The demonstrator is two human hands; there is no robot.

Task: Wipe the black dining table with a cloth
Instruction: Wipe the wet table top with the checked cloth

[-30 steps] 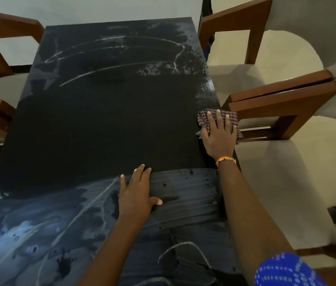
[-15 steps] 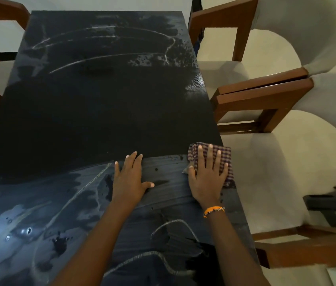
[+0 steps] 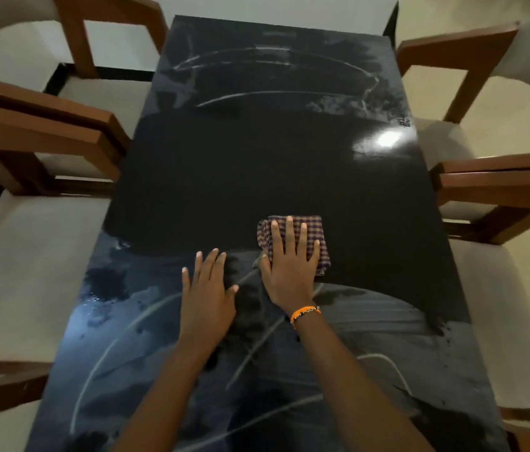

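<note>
Black table: matte dark band across the middle, smeared streaks toward the far and near edges. Wooden chairs along both long edges. Right hand lies flat on the checked cloth, fingers spread, right of table centre. Left hand flat on bare table just beside it, fingers spread. Orange bracelet on right wrist.

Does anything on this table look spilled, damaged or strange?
Nothing spilled or damaged. The black dining table shows only pale curved smears at its near and far ends. The checked cloth lies flat under the right hand.
</note>
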